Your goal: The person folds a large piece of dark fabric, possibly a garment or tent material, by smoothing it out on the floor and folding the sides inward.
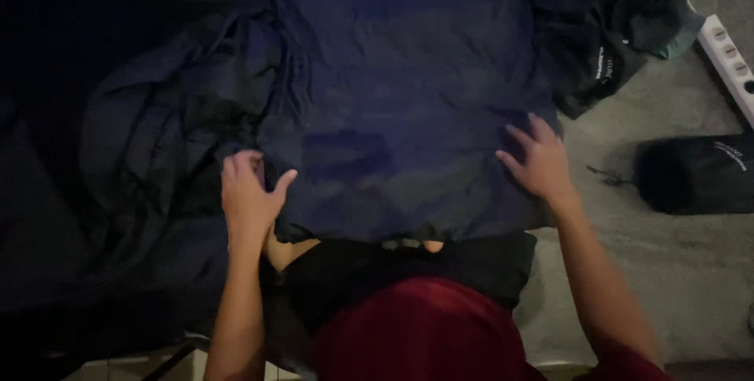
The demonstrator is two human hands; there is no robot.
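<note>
A: Location of the dark blue garment (408, 106)?

B: Spread flat on the floor (675, 271), long axis running away from the person.

A: Hand state?

B: Left hand (250, 196) and right hand (540, 163) rest on the near corners, fingers released, pressing flat, equally near.

The dark navy, wrinkled fabric sheet (400, 98) runs past the top edge, so its far end cannot be seen. To its left, the heap of dark crumpled cloth (133, 161) sinks into shadow and is cut by the left edge; its folds cannot be told apart. The white plastic power strip (730, 55) is cropped at the right edge, as is the black rounded pouch (695, 173). Both forearms leave the frame at the bottom. The whole picture is dim and soft.
</note>
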